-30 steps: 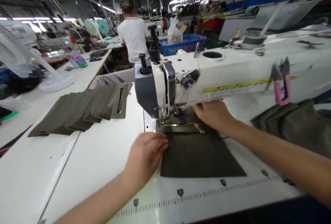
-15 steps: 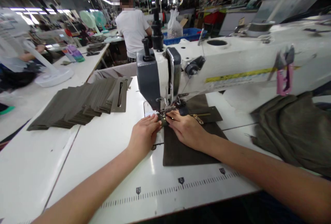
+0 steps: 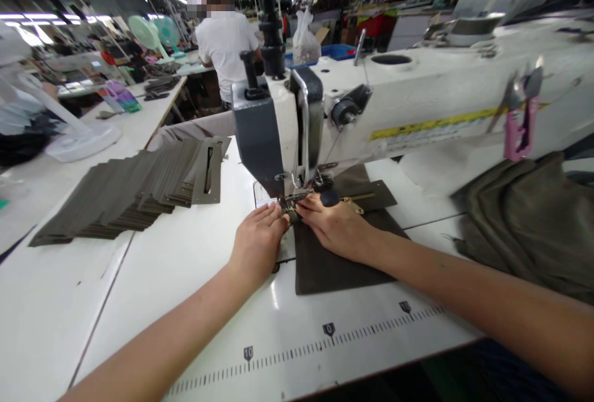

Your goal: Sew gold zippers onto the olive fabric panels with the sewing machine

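Note:
A dark olive fabric piece (image 3: pixel 334 269) with a brass zipper (image 3: pixel 355 201) lies under the white sewing machine (image 3: pixel 417 105). My left hand (image 3: pixel 257 241) rests flat on the table at the fabric's left edge, fingertips by the presser foot (image 3: pixel 290 201). My right hand (image 3: pixel 334 226) lies on the fabric, its fingers pressing the cloth right at the foot. Both hands have their fingers stretched out and hold the cloth down rather than grip it.
A fanned stack of olive fabric pieces (image 3: pixel 125 192) lies at the left. A heap of olive cloth (image 3: pixel 529 222) sits at the right. Pink thread snips (image 3: pixel 520 124) hang on the machine arm. A ruler scale (image 3: pixel 325 340) runs along the table's front edge. A person in a white shirt (image 3: pixel 223 43) stands behind.
One second ago my right hand was behind the foot and my left hand lower on the fabric. Both hands came together at the presser foot, and have barely moved since half a second ago.

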